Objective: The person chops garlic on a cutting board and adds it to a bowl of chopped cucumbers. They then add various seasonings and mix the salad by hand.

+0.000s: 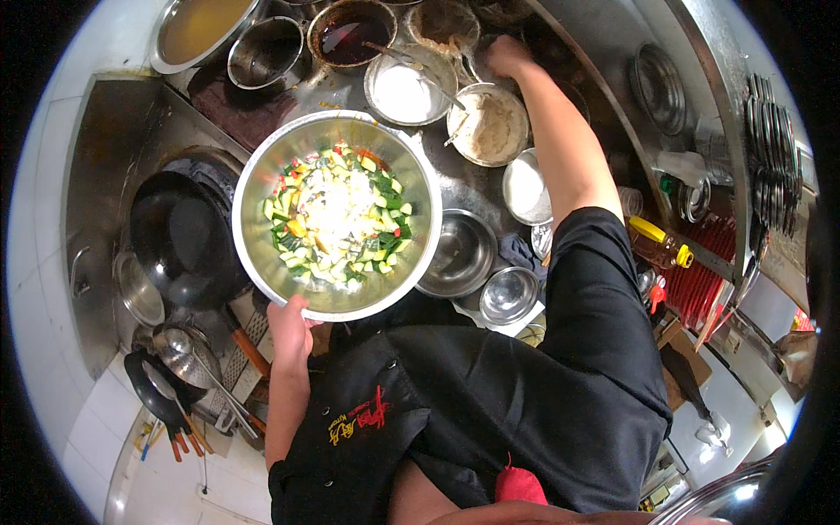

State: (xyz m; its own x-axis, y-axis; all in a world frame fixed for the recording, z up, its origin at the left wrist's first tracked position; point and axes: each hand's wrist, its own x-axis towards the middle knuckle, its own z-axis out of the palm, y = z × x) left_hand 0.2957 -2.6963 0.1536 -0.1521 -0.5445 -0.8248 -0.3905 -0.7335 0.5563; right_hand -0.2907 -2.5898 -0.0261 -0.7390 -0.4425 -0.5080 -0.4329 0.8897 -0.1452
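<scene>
My left hand (290,328) grips the near rim of a large stainless steel mixing bowl (254,230). Inside lie chopped cucumber pieces (390,220) with bits of red chili, and glare whitens the middle of the heap. My right arm stretches far forward, and my right hand (504,58) is among the seasoning containers at the back. Its fingers are partly hidden in shadow, so whether they hold anything is unclear. Close to that hand are a bowl of pale powder (489,128) with a spoon in it and a crusted brown pot (443,23).
A bowl of white granules (407,92), a pot of dark red liquid (348,33) and a steel basin (462,252) surround the mixing bowl. Left are a black wok (187,239) and a strainer (187,357). An oil bottle (656,243) lies right, beneath a steel shelf (715,85).
</scene>
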